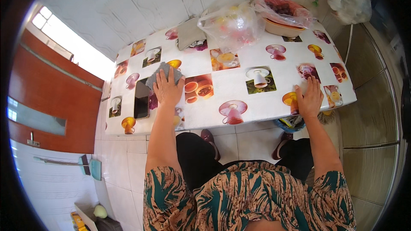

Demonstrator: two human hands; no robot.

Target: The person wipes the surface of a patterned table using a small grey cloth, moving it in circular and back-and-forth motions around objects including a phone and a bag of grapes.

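My left hand (169, 90) lies on top of a grey cloth (176, 75) on the table, its fingers stretched out over the fabric and slightly apart. Parts of the cloth show on both sides of the fingers; the palm hides the rest. Just left of this hand lies a dark-screened phone (141, 98). My right hand (310, 99) rests flat near the front right edge of the table, open, with nothing in it. Beneath both hands is a white tablecloth (231, 90) printed with cups and saucers.
Along the back stand a folded grey cloth (188, 34), a clear plastic bag (233, 25) with colourful contents, and a bag-lined basin (284, 26) of dark fruit-like pieces. Under the right front edge is a blue bin (287, 124). A brown door (55, 98) stands at left, wooden cabinets (368, 115) at right.
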